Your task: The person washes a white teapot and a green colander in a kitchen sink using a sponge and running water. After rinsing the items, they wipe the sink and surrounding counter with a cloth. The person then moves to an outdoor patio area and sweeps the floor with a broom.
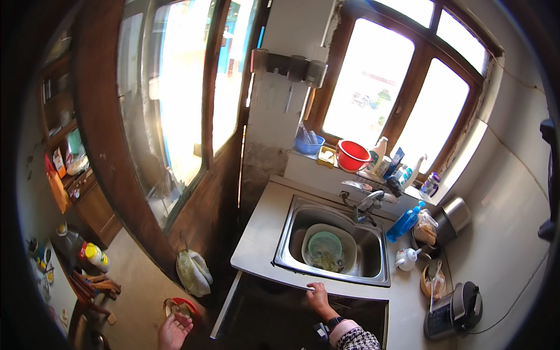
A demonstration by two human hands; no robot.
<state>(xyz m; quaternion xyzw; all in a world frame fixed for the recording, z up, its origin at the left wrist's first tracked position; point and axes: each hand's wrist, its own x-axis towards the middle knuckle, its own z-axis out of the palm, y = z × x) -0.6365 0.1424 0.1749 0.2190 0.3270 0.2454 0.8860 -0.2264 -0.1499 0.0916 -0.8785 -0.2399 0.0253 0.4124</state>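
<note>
My left hand [175, 331] is low at the left, palm up and fingers loosely curled, with nothing visible in it. In the view it overlaps a red bin [192, 304] on the floor. My right hand [318, 298], a dark band at its wrist, is at the counter's front edge [302, 283], fingers bent and apart; whether it touches the edge is unclear. Beyond it, a steel sink [372, 262] holds a pale basin [350, 240]. Inside that basin are a green bowl or strainer [324, 241] and wet yellow-green pieces of food [327, 262].
A faucet [367, 203] rises behind the sink. To the right stand a blue bottle [402, 224], a white teapot [407, 259] and an electric pressure cooker [453, 310]. A red bucket [352, 155] and several bottles line the windowsill. A wooden door [192, 236] flanks the counter's left.
</note>
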